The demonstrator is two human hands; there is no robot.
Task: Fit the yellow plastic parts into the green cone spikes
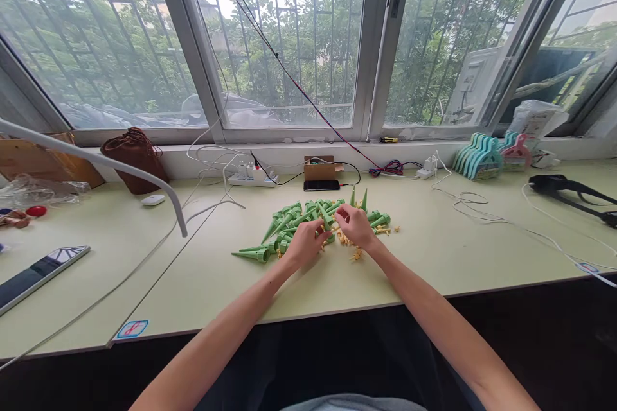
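A heap of several green plastic cone spikes (289, 221) lies on the pale green desk (434, 250), with small yellow parts (383, 230) scattered at its right side. My left hand (304, 243) is closed around one green spike (324, 215) at the heap's near edge. My right hand (355, 225) meets it from the right, fingers pinched at the same spike's end. Whether a yellow part sits between those fingers is hidden.
A black phone (321, 185) and a small cardboard box (319, 169) sit behind the heap, beside a power strip (253, 175) with cables. A brown pouch (137, 157), white lamp arm (96, 160), teal hangers (477, 157) and black strap (573, 191) line the desk.
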